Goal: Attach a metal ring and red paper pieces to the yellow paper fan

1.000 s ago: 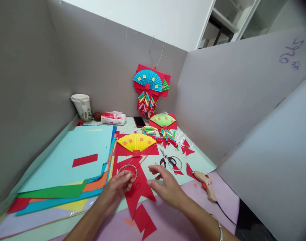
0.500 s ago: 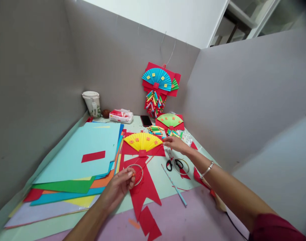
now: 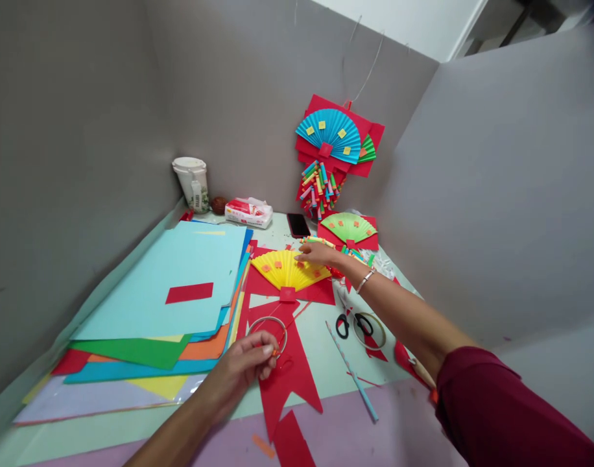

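My left hand [image 3: 251, 357] is closed in a pinch on a small orange piece [image 3: 276, 353], with thin red string [image 3: 286, 364] trailing beside it. A thin pale ring [image 3: 285, 327] shows at these fingertips; whether they grip it too, I cannot tell. Below lies a red paper strip [image 3: 290, 383] with a notched end. My right hand [image 3: 318, 253] reaches over the upper edge of the yellow folded paper fan [image 3: 285, 269], close to small coloured paper rolls [image 3: 326, 242]. Its fingers are slightly apart, partly hidden, and I see nothing between them. A red square [image 3: 287, 294] sits at the fan's base.
Stacked coloured sheets [image 3: 190, 253] fill the left side. Scissors [image 3: 342, 326], a tape roll [image 3: 382, 337] and a patterned stick [image 3: 358, 383] lie at right. Behind are a cup [image 3: 187, 178], a tissue pack [image 3: 248, 214], a phone [image 3: 297, 226], a green fan [image 3: 348, 227] and a hanging blue-fan decoration [image 3: 331, 136].
My right hand has moved left, from the yellow fan's right end to above its top edge beside the paper rolls. My left hand keeps its pinch. The view has shifted slightly.
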Action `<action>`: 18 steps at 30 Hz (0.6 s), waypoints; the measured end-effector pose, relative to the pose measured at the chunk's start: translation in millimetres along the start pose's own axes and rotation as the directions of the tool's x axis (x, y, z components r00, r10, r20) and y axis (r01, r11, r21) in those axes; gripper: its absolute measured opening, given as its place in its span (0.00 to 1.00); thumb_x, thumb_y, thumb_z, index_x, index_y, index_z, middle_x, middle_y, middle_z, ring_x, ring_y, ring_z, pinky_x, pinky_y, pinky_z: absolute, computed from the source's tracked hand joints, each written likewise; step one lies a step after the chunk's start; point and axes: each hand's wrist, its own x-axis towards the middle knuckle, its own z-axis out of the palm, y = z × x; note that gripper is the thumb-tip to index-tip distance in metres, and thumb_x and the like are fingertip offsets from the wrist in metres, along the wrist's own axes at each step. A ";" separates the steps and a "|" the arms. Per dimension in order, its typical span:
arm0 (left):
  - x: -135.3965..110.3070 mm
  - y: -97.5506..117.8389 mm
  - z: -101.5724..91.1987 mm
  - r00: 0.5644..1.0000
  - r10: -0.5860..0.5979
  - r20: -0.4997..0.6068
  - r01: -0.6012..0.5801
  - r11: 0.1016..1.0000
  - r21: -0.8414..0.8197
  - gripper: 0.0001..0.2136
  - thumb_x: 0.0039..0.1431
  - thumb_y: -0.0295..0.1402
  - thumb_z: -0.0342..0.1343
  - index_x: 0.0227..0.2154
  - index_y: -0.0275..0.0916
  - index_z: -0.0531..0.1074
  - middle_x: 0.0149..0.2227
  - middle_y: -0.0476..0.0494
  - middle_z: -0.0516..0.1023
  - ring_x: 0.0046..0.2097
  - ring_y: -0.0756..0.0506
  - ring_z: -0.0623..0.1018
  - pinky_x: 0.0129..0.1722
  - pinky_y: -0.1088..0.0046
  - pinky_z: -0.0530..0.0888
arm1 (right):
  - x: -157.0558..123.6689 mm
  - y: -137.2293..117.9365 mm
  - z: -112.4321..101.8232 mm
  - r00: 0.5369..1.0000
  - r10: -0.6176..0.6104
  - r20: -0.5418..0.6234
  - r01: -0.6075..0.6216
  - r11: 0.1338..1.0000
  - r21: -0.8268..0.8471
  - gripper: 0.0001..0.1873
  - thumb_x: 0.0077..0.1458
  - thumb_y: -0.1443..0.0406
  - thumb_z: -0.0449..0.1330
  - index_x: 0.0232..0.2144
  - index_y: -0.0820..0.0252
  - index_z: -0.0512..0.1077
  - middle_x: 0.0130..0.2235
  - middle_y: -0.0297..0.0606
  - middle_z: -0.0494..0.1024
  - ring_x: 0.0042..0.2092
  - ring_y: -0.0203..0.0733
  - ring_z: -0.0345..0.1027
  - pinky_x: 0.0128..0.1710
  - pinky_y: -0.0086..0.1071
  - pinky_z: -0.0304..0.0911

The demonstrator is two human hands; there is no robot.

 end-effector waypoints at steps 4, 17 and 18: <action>0.2 -1.8 -0.6 1.000 0.010 0.021 -0.011 0.999 0.051 0.09 0.52 0.36 0.64 0.30 0.36 0.73 0.24 0.49 0.72 0.27 0.52 0.66 0.28 0.78 0.62 | 14.6 -1.1 -0.3 0.998 0.015 0.064 -0.009 0.995 -0.100 0.14 0.63 0.59 0.57 0.48 0.59 0.71 0.52 0.41 0.73 0.48 0.45 0.70 0.47 0.42 0.69; 0.1 -1.9 -1.3 0.999 0.032 0.035 -0.034 0.997 0.073 0.08 0.52 0.34 0.63 0.30 0.36 0.73 0.25 0.48 0.72 0.27 0.52 0.67 0.29 0.76 0.61 | -4.7 -28.7 -32.4 0.997 -0.015 0.072 0.008 0.996 0.085 0.17 0.44 0.52 0.68 0.32 0.56 0.79 0.33 0.35 0.79 0.33 0.42 0.70 0.32 0.32 0.63; -0.2 -1.9 -1.1 0.999 0.033 0.036 -0.035 0.996 0.076 0.07 0.52 0.34 0.63 0.30 0.35 0.73 0.25 0.48 0.72 0.27 0.52 0.67 0.29 0.76 0.60 | -10.1 -32.7 -36.3 0.997 -0.026 0.069 0.018 0.994 0.112 0.16 0.43 0.52 0.67 0.31 0.56 0.79 0.32 0.35 0.80 0.33 0.41 0.70 0.31 0.31 0.63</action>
